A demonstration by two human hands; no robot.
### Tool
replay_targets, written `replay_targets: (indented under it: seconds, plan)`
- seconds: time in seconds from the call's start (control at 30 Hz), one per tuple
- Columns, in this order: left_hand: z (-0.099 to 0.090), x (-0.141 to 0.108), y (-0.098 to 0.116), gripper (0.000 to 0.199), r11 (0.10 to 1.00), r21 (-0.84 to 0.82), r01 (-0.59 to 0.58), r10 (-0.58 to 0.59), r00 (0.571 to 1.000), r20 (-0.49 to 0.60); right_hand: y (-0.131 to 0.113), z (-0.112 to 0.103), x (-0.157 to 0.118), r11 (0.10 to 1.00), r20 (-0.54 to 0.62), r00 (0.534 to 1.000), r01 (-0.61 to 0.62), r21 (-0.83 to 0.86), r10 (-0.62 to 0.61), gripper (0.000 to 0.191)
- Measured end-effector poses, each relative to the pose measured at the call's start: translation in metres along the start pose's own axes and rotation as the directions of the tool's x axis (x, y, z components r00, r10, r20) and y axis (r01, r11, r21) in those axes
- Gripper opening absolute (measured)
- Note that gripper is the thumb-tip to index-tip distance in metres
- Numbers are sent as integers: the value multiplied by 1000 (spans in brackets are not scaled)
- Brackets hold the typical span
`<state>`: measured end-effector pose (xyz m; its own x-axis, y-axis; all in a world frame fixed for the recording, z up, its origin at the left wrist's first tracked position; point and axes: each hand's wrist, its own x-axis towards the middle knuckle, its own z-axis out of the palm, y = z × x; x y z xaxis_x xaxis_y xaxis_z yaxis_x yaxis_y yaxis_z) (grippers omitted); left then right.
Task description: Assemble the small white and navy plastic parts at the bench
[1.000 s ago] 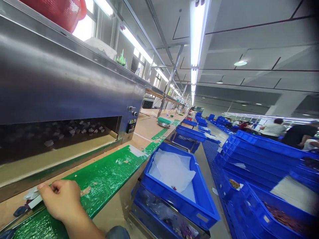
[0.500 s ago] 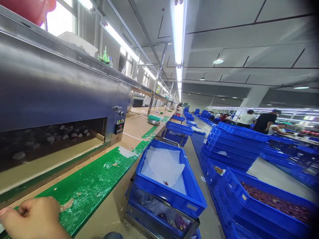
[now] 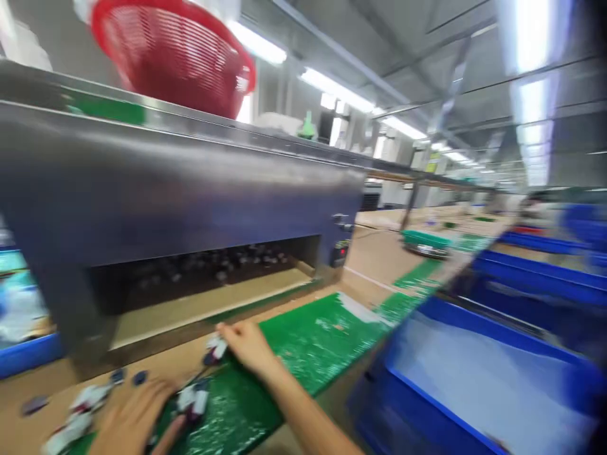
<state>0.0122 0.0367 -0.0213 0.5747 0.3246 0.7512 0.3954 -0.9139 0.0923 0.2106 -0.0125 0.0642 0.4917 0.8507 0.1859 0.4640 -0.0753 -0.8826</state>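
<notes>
My left hand (image 3: 135,417) lies at the lower left with its fingers stretched and apart, among small white-and-dark pieces (image 3: 192,399) on the green-covered table edge (image 3: 308,335). Further right, my right hand (image 3: 246,346) has its fingers drawn together at a small white-and-dark piece (image 3: 217,347); blur hides its exact kind. More such pieces (image 3: 78,417) lie in a row left of my left hand. Dark round bits (image 3: 140,378) rest near the oven-like metal machine (image 3: 190,202). Inside its low opening, several small pale pieces (image 3: 227,262) are visible.
A red plastic basket (image 3: 175,57) sits on top of the machine. A green tray (image 3: 427,239) stands further along the bench. Blue crates (image 3: 427,392) line the right side, the nearest lined with white sheet. Another blue container (image 3: 31,354) is at far left.
My view has swung left, so the machine, basket and loose pieces now show more fully. One fisted hand was visible before; now both hands are at the small pieces.
</notes>
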Motion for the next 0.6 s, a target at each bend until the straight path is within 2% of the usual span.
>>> replay_targets:
  seconds: [0.07, 0.13, 0.23, 0.33, 0.43, 0.6]
  plan:
    - [-22, 3, -7, 39, 997, 80, 8, -17, 994, 110, -22, 0, 40, 998, 2, 1000, 16, 53, -16, 45]
    - [-36, 11, -1, 40, 997, 74, -6, -9, 978, 210, -48, 6, 73, 996, -10, 1000, 6, 90, -5, 43]
    - [-47, 22, 16, 38, 993, 27, 111, -114, 953, 280, -74, 13, 90, 998, -10, 1000, 14, 63, -14, 42]
    - [-53, 25, 26, 35, 979, -54, 194, -168, 933, 319, -67, 16, 67, 991, 24, 991, 135, -26, -134, 33]
    - [-55, 25, 25, 29, 971, -87, 225, -185, 925, 331, -39, 13, 26, 952, 169, 952, 279, -126, -256, 30]
    - [-56, 26, 22, 25, 963, -52, 263, -229, 908, 350, -5, 1, -28, 889, 351, 884, 399, -223, -309, 27]
